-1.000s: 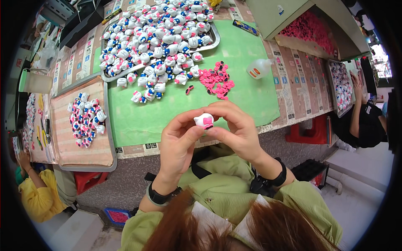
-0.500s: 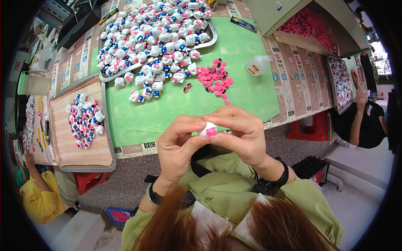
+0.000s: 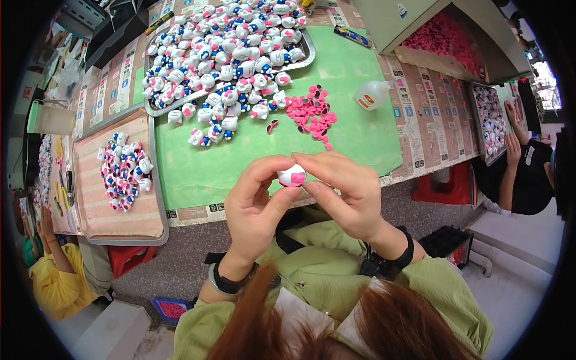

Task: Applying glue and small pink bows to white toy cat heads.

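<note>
Between the fingertips of both hands I hold a small white toy figure (image 3: 292, 176) with a pink bow, in front of the table's near edge. My left hand (image 3: 253, 193) pinches it from the left, thumb below and forefinger above. From the right, my right hand (image 3: 343, 191) grips it the same way. Beyond my hands, a loose heap of small pink glasses-shaped pieces (image 3: 312, 115) with dark ovals lies on the green mat (image 3: 240, 161). One such piece (image 3: 272, 126) lies apart, left of the heap.
White, pink and blue toy figures (image 3: 228, 60) fill a metal tray (image 3: 309, 54) and spill over its near side. Another tray (image 3: 99, 219) at left holds a smaller pile. A white squeeze bottle (image 3: 373, 95) and a box of pink pieces (image 3: 384, 21) stand right. Co-workers sit at both sides.
The toy figure has turned in my fingers, so pink now shows along its lower edge as well as at the bow. It has risen slightly. At far left, a co-worker's hands have shifted.
</note>
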Tool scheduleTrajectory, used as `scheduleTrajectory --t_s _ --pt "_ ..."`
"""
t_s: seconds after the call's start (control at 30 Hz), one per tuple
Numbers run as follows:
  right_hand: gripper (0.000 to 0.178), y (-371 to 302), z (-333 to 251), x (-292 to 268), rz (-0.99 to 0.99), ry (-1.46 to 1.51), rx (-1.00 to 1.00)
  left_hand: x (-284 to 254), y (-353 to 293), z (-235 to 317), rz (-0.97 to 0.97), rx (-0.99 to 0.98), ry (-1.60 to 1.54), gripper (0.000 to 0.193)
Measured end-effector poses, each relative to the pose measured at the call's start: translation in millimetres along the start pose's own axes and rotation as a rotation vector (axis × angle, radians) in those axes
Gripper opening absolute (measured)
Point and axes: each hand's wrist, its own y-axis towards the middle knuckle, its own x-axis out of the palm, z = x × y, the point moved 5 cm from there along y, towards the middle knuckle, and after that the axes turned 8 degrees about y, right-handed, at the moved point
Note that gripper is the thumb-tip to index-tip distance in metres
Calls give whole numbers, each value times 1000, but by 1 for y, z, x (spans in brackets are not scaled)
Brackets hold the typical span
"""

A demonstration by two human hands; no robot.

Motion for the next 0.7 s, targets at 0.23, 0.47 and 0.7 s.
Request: scheduleTrajectory --t_s 0.23,0.47,0.7 --pt "29 -4 -7 3 84 -115 -123 4 -2 5 29 136 86 28" --pt "30 -7 -10 5 118 -148 -152 7 -6 3 44 162 117 27" --pt "29 -8 -13 5 143 -180 -166 8 -6 3 19 183 106 27"
